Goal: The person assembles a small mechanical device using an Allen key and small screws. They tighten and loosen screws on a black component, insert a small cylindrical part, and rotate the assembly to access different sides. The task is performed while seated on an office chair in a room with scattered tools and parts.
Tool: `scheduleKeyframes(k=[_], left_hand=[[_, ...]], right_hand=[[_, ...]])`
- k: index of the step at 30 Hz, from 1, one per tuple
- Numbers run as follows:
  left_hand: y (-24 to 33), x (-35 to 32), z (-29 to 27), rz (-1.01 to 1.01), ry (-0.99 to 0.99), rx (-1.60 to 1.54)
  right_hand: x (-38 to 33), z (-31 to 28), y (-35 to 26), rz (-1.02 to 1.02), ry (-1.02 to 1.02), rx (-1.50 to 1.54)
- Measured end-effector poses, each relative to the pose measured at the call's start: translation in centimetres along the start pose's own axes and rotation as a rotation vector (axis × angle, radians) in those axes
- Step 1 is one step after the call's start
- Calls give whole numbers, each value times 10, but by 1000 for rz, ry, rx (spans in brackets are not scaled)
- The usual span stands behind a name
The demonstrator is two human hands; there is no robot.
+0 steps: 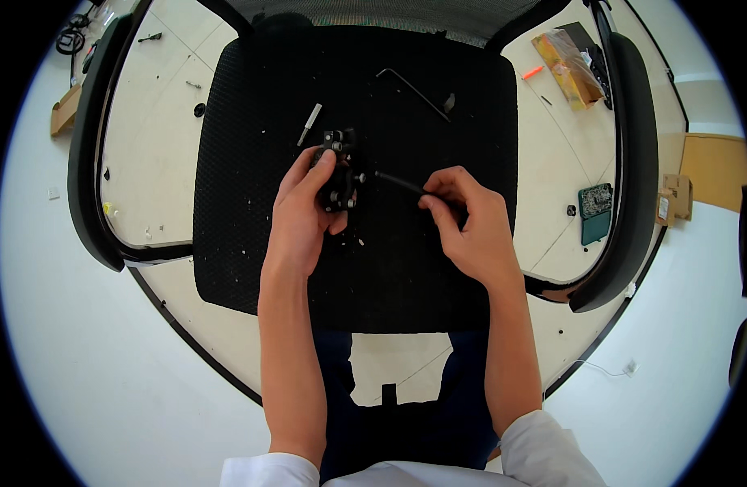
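Over the black chair seat, my left hand (296, 213) is closed round a compact black mechanical part (334, 195) with several silver bolts. Its thumb presses on the upper end, and the fingers hide much of its far side. My right hand (468, 223) pinches a thin black rod (399, 182) between thumb and fingertips. The rod points left, its tip close to a silver bolt (360, 178) that sticks out of the part's right side. A small gap seems to separate tip and bolt.
On the chair seat (406, 276) lie a silver-and-white pen-like tool (310, 124), an L-shaped hex key (414, 95) and small pale crumbs. Armrests (97, 146) flank it. Floor items include a yellow package (566, 69), an orange marker (533, 73), an opened green case (595, 214) and cardboard boxes (675, 200).
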State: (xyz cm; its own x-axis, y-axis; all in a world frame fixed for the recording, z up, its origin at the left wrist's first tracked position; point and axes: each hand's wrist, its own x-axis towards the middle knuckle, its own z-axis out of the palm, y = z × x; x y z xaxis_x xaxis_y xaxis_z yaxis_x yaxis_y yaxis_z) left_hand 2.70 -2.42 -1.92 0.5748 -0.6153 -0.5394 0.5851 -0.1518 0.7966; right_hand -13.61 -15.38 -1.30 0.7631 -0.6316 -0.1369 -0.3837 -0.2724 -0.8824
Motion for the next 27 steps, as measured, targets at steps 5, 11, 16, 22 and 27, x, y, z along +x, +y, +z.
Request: scheduleKeyframes(k=[5,11,16,22,27], left_hand=[[1,2,8,-16,9,25],[5,7,7,-31,11,27],[5,10,9,-28,12,97],[5,12,13,-28,31,183],[5,14,12,-50,34,241]], right_hand=[[4,0,-2,-27,-18,12],[11,1,-3,-58,22,-9],[14,2,-3,-134,96,-73],[16,2,4,-234,137,-156],[16,1,-1,-224,126,-175]])
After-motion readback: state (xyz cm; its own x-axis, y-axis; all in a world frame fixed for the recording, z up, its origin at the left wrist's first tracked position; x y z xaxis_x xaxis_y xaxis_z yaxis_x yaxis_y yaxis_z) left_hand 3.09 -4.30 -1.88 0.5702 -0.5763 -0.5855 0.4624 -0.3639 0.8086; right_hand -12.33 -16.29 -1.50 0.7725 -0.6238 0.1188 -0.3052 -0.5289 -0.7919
